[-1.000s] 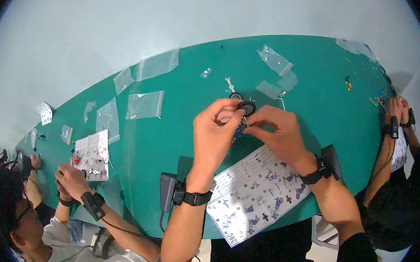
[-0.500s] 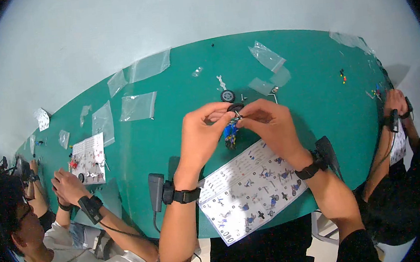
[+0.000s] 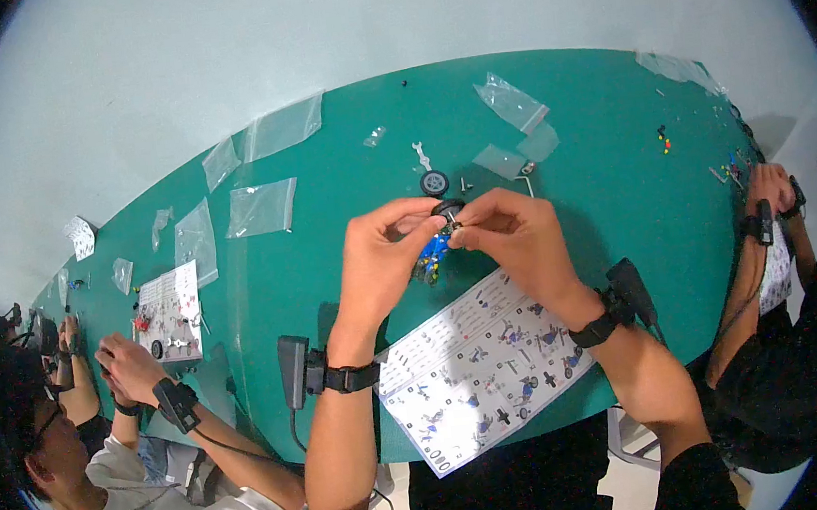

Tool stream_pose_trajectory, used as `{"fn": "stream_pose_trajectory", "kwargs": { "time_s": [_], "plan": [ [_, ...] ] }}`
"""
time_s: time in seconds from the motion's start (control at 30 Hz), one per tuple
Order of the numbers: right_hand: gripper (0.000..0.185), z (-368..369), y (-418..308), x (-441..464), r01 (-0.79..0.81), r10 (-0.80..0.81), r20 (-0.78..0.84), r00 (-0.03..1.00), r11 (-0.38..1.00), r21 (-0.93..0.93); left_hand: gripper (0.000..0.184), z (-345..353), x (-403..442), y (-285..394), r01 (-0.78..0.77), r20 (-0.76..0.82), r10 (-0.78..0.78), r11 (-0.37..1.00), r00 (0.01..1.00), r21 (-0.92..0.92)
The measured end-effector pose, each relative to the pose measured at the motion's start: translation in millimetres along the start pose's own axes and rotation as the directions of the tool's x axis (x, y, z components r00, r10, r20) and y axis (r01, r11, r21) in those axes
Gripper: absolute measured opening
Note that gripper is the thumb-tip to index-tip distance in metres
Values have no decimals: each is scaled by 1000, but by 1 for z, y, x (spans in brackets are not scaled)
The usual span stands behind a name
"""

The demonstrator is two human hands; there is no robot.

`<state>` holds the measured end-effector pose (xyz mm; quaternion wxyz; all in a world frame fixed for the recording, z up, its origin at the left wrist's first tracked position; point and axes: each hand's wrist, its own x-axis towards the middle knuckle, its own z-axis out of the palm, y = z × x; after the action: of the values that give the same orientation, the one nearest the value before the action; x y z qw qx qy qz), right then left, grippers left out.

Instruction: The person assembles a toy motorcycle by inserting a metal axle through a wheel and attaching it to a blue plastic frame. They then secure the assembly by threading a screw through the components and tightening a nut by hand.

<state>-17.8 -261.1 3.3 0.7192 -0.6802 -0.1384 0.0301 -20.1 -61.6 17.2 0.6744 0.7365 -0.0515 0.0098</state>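
Between both hands, above the table, is a small blue toy motorcycle point(image 3: 433, 251) with yellow and dark parts on its lower end. A black wheel point(image 3: 447, 208) sits at its upper end, partly covered by fingertips. My left hand point(image 3: 384, 252) is closed, thumb and fingers pinching the model by the wheel. My right hand point(image 3: 514, 241) pinches it from the other side, beside a small shiny metal piece; its exact grip is hidden. Below lies a printed instruction sheet point(image 3: 487, 370) with pictures of motorcycles.
Beyond my hands lie a loose wheel point(image 3: 434, 183), a small wrench point(image 3: 421, 155), a screw point(image 3: 465, 185) and a hex key point(image 3: 530, 184). Clear plastic bags point(image 3: 263, 207) are scattered about. Co-workers sit on both sides; one person's hands point(image 3: 129, 367) are at the left.
The toy's lower end has swung slightly left in my grip. The whole view has shifted a little; both hands keep their pinch.
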Motion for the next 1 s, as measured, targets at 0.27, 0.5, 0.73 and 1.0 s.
{"fn": "stream_pose_trajectory", "kwargs": {
  "time_s": [0.27,0.5,0.73,1.0],
  "plan": [
    [16,2,4,0,31,-30,-31,999,998,55,17,5,0,-2,-69,-28,71,995,997,67],
    [15,1,13,3,-3,4,-17,1000,997,73,17,-1,2,-9,-103,-6,104,991,995,83],
    [14,1,14,2,-1,2,-30,1000,999,46,17,3,1,-9,-174,-11,179,967,984,186],
    [13,-1,14,2,21,-17,-101,995,999,45,18,16,0,-15,-228,-91,248,956,965,188]
  ]
}}
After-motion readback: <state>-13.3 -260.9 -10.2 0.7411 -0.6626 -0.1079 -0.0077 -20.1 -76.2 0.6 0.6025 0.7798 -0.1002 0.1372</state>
